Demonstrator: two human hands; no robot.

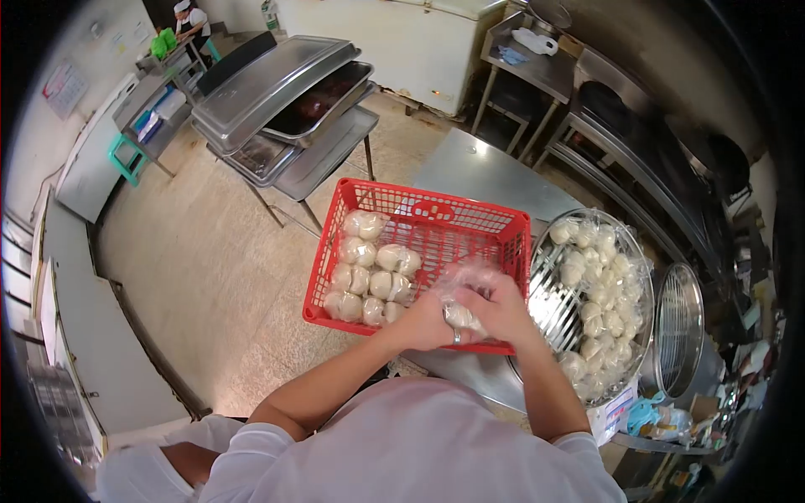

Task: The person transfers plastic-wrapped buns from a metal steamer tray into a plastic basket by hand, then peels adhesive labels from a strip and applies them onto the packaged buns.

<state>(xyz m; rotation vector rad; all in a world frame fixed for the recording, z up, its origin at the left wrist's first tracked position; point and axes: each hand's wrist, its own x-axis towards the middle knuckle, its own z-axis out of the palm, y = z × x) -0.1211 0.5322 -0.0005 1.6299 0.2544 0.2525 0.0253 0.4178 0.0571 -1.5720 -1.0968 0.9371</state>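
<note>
Both hands are bent over the near right part of the red basket point(419, 198), close to each other. The left hand point(429, 322), with a ring on one finger, is closed on the near left side of a clear plastic bag point(460, 316), pale buns showing through it. The right hand point(501, 308) is clamped on the same bag from the other side, its thumb bent in over the plastic (the upper part of the bag is blurred, so I can't make out how it is gathered).

To the left of the left hand, inside the basket, sit the wrapped buns point(358, 252), white and round, filling the left part in uneven rows. Just right of the right hand, beyond the basket's wall, a round slatted tray point(549, 312) bears a heap of buns in clear plastic point(599, 312), mostly along its right side. Farther right of that hand, a second round rack point(677, 331) stands beside the tray. Ahead of both hands, a metal table point(474, 168) reaches out from under the basket. Well beyond the left hand, ahead and to the left, a big metal lid point(277, 84) lies tilted over metal pans point(323, 105).
</note>
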